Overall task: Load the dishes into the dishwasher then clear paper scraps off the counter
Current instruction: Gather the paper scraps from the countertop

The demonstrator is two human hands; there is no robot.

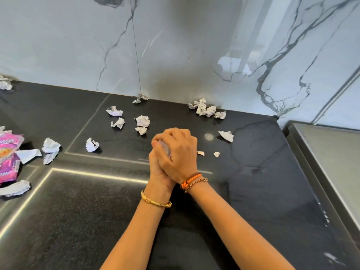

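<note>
Two bare hands are clasped together over a black stone counter, squeezing a wad of crumpled paper between them. The right hand lies on top with its fingers curled over the wad, and the left hand cups it from below, so only a pale sliver of paper shows between the fingers. The right wrist wears an orange braided thread and a thin chain; the left wrist wears a gold bangle. Just right of the hands lie two tiny torn scraps, and a little farther right a folded white scrap. Just behind the hands are two crumpled pieces, one larger and one smaller, with three more to their left. Against the white marble backsplash sits a small scrap at the tile seam and, to the right, a cluster of crumpled paper. Well to the left, several more crumpled sheets lie beside a pink and purple snack wrapper at the picture's edge, and one more ball of paper sits at the far left by the wall. A grey steel surface adjoins the counter on the right.
</note>
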